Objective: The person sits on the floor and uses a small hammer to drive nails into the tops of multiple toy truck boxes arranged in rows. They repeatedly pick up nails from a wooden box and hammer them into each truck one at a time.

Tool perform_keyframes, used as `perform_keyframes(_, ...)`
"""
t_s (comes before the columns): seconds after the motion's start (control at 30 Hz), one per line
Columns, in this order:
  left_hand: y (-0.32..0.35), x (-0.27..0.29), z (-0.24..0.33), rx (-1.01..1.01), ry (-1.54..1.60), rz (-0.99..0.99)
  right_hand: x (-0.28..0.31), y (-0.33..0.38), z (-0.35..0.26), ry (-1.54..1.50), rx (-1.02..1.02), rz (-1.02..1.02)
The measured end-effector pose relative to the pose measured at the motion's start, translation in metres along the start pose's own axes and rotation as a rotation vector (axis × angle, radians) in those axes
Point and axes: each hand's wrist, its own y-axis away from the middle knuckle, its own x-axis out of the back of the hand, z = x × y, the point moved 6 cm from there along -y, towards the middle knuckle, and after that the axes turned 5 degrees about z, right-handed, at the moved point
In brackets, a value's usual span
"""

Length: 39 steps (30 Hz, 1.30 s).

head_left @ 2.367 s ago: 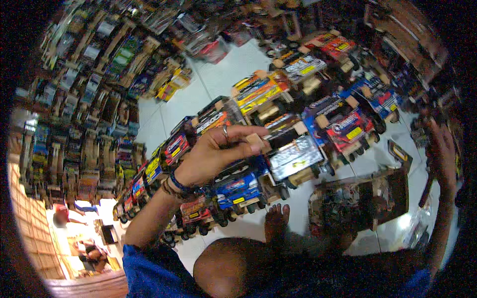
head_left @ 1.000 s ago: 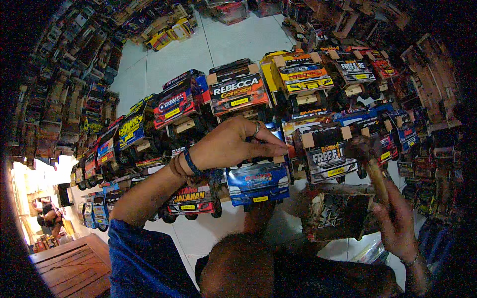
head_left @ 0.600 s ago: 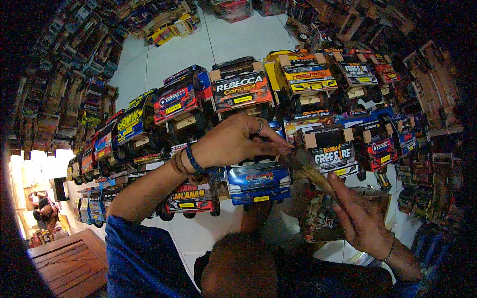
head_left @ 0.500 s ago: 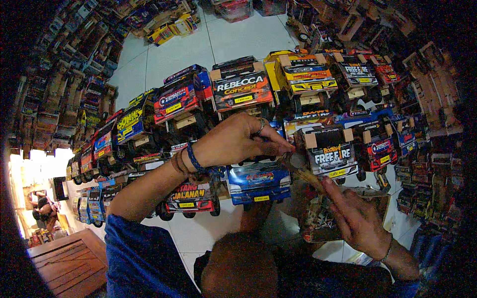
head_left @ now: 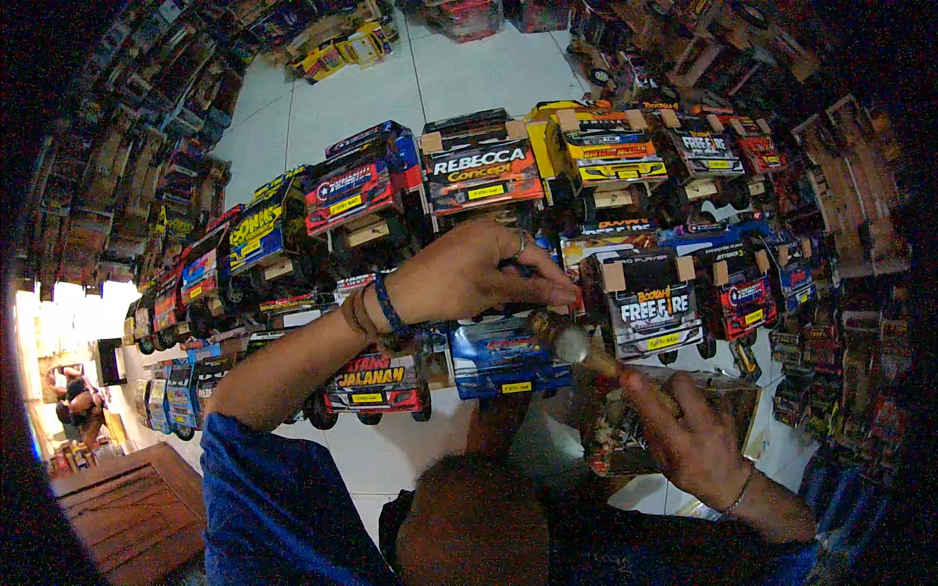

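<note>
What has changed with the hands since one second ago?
The right hand has brought the hammer leftward; its head is now near the left hand, over the blue toy truck. The left hand stays pinched above that truck, and the truck stands as before.

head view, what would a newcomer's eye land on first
Probably the rows of brightly decorated toy trucks, mid-picture on the white tiled floor. Next comes the hammer in the right hand, near the right edge of the blue toy truck, with the left hand pinched close by.
</note>
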Motion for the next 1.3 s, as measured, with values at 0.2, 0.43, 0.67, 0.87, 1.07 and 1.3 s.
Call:
perform_keyframes(0.2,-0.001,0.001,-0.003,0.013,0.026,0.012,-0.012,0.006,-0.002,0.066,-0.020,-0.009)
perform_keyframes(0.43,0.000,-0.001,-0.005,-0.020,0.077,0.011,-0.022,0.006,0.002,0.019,-0.080,-0.124)
perform_keyframes(0.67,0.000,0.001,-0.006,0.006,-0.040,0.028,-0.009,0.003,0.000,0.001,-0.011,0.016)
perform_keyframes(0.87,-0.002,0.001,-0.005,-0.039,-0.006,0.019,0.003,0.001,-0.001,-0.065,-0.052,0.201)
perform_keyframes(1.07,-0.003,0.001,-0.007,-0.037,-0.005,0.071,-0.010,0.005,0.007,0.067,-0.095,-0.058)
perform_keyframes(1.3,0.001,0.002,-0.007,0.106,-0.025,0.070,0.052,0.044,0.054,-0.187,-0.251,0.551)
